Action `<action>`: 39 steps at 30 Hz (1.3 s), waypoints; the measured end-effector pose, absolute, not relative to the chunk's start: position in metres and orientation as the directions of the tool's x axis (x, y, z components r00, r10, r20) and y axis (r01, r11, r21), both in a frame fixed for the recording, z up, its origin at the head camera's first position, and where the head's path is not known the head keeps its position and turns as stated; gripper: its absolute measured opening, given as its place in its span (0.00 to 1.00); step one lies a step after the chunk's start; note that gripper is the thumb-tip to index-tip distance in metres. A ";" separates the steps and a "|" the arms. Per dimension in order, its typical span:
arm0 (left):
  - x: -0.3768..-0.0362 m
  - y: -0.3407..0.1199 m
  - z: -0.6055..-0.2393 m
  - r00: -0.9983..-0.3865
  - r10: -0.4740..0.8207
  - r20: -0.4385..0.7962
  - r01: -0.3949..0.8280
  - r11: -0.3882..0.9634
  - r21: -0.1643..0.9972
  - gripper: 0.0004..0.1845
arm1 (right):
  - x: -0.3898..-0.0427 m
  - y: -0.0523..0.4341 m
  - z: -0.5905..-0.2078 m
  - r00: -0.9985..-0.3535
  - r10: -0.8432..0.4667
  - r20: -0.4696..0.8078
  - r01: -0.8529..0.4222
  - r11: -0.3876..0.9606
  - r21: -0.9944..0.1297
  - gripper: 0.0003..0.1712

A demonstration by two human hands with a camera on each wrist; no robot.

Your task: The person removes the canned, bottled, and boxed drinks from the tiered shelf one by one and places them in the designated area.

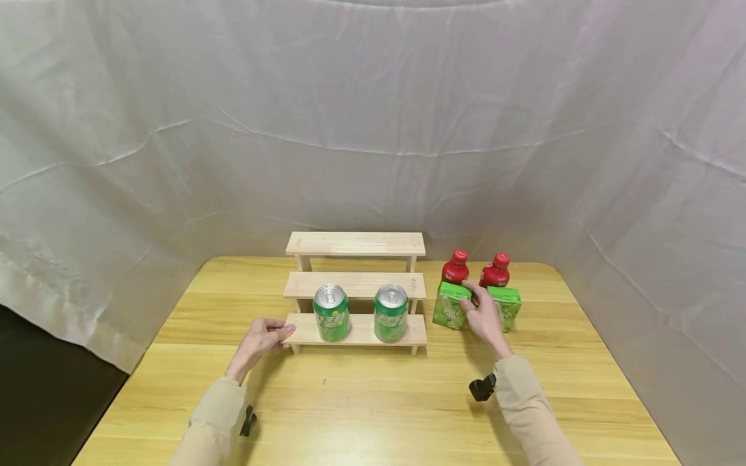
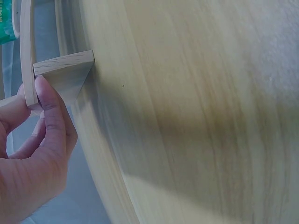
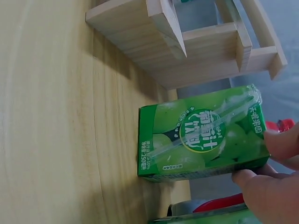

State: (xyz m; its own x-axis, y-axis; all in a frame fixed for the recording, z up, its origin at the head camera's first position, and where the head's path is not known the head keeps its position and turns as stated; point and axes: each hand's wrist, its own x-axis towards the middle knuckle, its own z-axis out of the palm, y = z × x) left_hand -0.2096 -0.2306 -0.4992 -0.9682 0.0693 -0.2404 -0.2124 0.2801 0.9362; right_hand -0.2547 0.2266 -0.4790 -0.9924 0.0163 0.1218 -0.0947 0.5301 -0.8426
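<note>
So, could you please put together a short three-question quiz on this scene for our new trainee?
1. True or false: the two green cans stand on the lowest step of the wooden rack.
2. What does the left hand touch? A) a can B) the left end of the rack's lowest step C) a red-capped bottle
3. Fill in: the right hand grips the left one of two green juice ____, in front of the red-capped bottles.

Key
1. True.
2. B; the left wrist view shows the fingers on the board's end.
3. Cartons.
</note>
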 end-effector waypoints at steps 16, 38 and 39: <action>-0.210 -0.230 -0.500 -0.967 0.069 -0.243 -0.216 0.277 0.936 0.29 | -0.234 0.200 -0.462 -0.929 0.080 0.361 -0.270 0.520 -0.810 0.30; -0.210 -0.230 -0.500 -0.967 0.051 -0.250 -0.225 0.284 0.932 0.29 | -0.218 0.133 -0.452 -0.953 -0.200 0.229 -0.296 0.444 -0.845 0.46; -0.210 -0.230 -0.500 -0.967 0.050 -0.249 -0.226 0.283 0.932 0.29 | -0.218 0.131 -0.452 -0.953 -0.200 0.227 -0.294 0.441 -0.848 0.46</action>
State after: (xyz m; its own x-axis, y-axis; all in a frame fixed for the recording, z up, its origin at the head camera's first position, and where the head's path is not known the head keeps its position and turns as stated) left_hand -0.2098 -0.2296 -0.5001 -0.9671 0.0504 -0.2495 -0.2257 0.2833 0.9321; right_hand -0.2183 0.1306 -0.4521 -0.9532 -0.2003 0.2267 -0.2943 0.4415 -0.8476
